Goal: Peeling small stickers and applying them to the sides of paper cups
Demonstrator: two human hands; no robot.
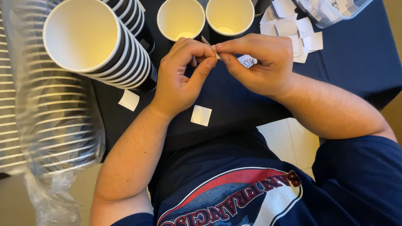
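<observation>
A dark cloth-covered table [356, 54] carries a long plastic sleeve of stacked paper cups [37, 109] on the left, with a shorter stack of black cups [109, 46] lying on its side beside it. Two open cups [181, 19] stand upright just beyond the hands. A pile of white paper squares [293, 31] lies to the right. The left hand [180, 77] and right hand [259, 62] meet, fingertips pinched together on a small sticker [211, 47] held above the cloth; two loose squares [201, 115] lie nearer the body

Head view, steeply downward, close
</observation>
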